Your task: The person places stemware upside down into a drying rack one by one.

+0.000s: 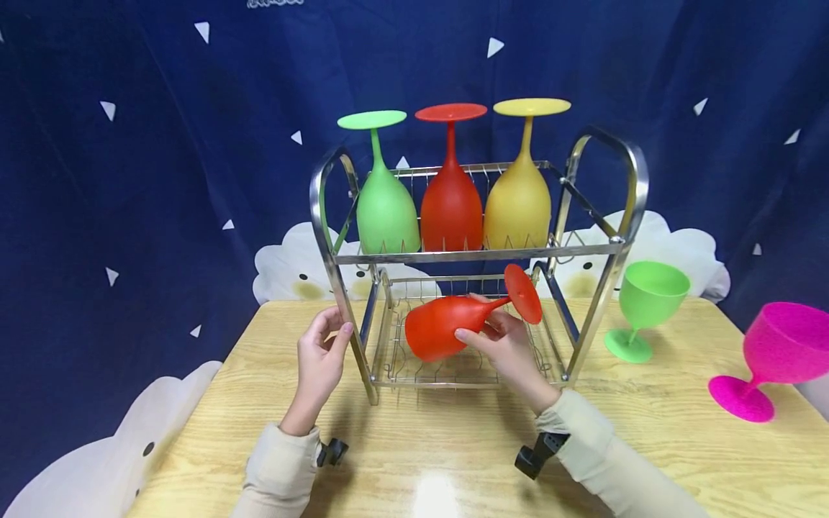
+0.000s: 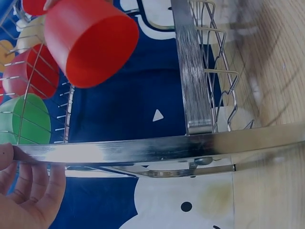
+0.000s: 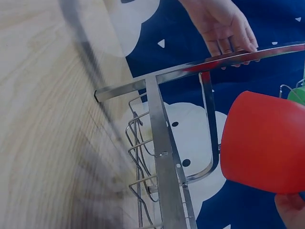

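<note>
My right hand (image 1: 508, 345) holds a red plastic goblet (image 1: 443, 327) by the bowl near its stem. The goblet lies on its side in front of the rack's lower tier, mouth to the left and foot to the upper right. In the left wrist view the mouth of this red goblet (image 2: 102, 50) shows. My left hand (image 1: 324, 352) pinches the left front leg of the metal two-tier rack (image 1: 476, 254), thumb on one side and fingers on the other. Upside down on the upper tier stand a green goblet (image 1: 387, 208), another red goblet (image 1: 451, 205) and a yellow goblet (image 1: 518, 205).
Right of the rack, a second green goblet (image 1: 650, 295) stands upright on the wooden table (image 1: 427, 446). Farther right is a pink goblet (image 1: 786, 345), also upright. A dark blue curtain (image 1: 162, 180) with white triangles and cloud figures hangs behind.
</note>
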The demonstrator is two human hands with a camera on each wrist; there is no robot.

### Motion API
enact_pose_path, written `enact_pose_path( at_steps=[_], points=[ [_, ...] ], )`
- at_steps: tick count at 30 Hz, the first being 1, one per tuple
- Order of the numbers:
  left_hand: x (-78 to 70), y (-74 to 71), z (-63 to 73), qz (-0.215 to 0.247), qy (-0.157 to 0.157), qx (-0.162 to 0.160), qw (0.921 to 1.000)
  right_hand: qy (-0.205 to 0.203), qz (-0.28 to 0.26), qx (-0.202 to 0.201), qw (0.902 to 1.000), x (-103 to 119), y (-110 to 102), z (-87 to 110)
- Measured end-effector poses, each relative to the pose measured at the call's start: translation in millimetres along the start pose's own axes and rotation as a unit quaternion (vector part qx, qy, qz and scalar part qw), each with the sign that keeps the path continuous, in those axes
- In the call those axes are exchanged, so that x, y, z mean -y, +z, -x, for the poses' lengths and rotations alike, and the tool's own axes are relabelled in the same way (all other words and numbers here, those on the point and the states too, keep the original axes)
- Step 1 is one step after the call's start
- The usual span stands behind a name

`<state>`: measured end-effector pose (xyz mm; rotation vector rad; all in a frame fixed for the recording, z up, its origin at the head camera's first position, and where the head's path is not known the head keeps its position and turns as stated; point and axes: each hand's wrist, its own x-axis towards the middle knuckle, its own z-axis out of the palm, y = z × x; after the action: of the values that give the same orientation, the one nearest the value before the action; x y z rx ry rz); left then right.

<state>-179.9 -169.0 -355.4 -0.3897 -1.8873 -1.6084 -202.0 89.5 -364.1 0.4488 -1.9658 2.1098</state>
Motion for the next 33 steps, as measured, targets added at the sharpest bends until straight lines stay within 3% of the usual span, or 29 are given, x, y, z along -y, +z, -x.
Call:
enact_pose_path(
  at_steps=[17,26,33],
  points=[
    [0.2,-0.7,-0.6,0.0,0.006,0.009,0.9999,-0.013,0.076,0.021,0.9968,-34,38,-23.7],
    [1.4,0.4,-0.2,-0.004,0.004,0.006,1.0,-0.043,0.171,0.053,0.9829,-50,49,-25.2],
    [2.6,0.6,0.0,0.0,0.005,0.004,1.0,-0.016,0.203,0.087,0.9751,-49,57,-27.4]
  ],
)
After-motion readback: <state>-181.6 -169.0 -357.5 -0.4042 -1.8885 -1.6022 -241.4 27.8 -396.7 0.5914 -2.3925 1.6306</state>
